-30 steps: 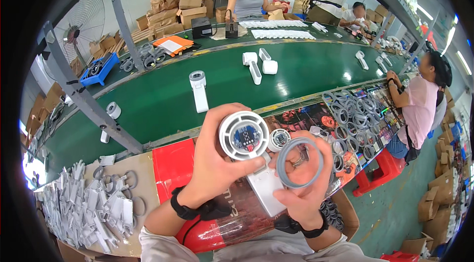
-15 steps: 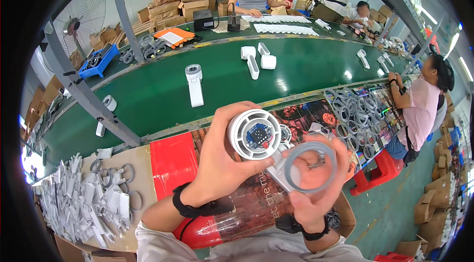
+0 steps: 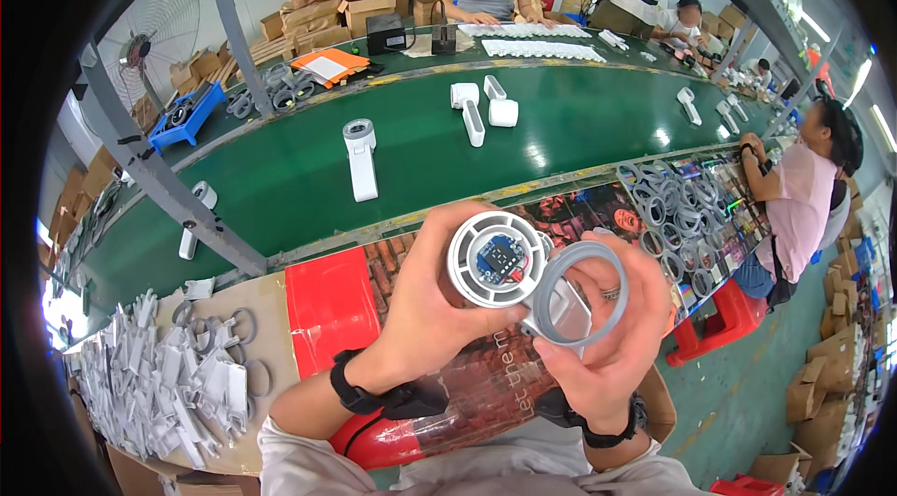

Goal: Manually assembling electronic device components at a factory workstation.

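My left hand (image 3: 416, 314) is wrapped round the round head of a white handheld fan body (image 3: 460, 283). Its open face is turned up, showing a blue circuit board (image 3: 502, 259) with a red wire inside a spoked white frame. My right hand (image 3: 628, 333) pinches a smooth grey ring (image 3: 540, 302) by its far and near edges. The ring stands right beside the head, overlapping its right rim in this view; whether they touch I cannot tell. Behind the ring, the white handle slants down to the right, partly hidden.
Beyond my hands runs a green conveyor belt (image 3: 280, 188) carrying several white fan bodies (image 3: 363, 164). Grey rings (image 3: 680, 225) are heaped at right, white handle parts (image 3: 168, 375) at left. A metal post (image 3: 177, 174) rises at left. A co-worker (image 3: 808, 174) sits at right near a red stool (image 3: 715, 323).
The grey ring has moved left, up against the fan head's right side in view. The head has shifted slightly right. The fan bodies on the belt have slid slightly left.
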A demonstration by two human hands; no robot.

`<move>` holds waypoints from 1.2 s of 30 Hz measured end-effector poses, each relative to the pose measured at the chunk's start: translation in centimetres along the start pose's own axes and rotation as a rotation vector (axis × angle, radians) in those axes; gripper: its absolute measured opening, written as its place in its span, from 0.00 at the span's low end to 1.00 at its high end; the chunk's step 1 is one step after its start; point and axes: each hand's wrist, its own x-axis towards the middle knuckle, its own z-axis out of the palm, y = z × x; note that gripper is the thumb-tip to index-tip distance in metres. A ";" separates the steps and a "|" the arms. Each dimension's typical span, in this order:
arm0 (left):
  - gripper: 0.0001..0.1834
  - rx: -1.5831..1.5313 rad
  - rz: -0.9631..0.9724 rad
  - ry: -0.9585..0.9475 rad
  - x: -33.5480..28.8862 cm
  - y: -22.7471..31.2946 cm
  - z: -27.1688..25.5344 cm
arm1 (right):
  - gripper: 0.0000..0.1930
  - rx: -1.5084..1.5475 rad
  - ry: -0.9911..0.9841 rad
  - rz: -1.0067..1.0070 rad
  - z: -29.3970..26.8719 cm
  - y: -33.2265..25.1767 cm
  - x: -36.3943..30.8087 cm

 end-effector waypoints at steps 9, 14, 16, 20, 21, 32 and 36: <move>0.39 -0.022 0.030 0.021 -0.1 -0.4 0.0 | 0.40 0.129 0.035 -0.070 0.6 0.3 0.0; 0.37 0.108 0.124 0.099 -0.2 -0.4 0.4 | 0.37 0.117 0.090 -0.022 0.9 0.3 -0.2; 0.37 0.369 0.237 0.104 -0.1 -0.2 0.2 | 0.35 -0.120 0.025 0.019 0.7 -0.4 0.3; 0.37 0.975 0.449 0.149 -0.6 -0.6 0.9 | 0.35 -0.497 -0.265 0.084 0.6 -1.3 1.6; 0.37 1.160 0.461 0.167 -0.9 -1.1 0.9 | 0.35 -0.497 -0.266 0.085 0.7 -1.0 1.7; 0.32 1.019 0.538 -0.165 0.4 -1.6 1.0 | 0.23 0.344 -0.231 0.396 0.8 7.0 2.3; 0.33 0.961 0.515 -0.149 0.7 -1.6 0.1 | 0.21 0.330 -0.414 0.450 1.2 8.5 2.3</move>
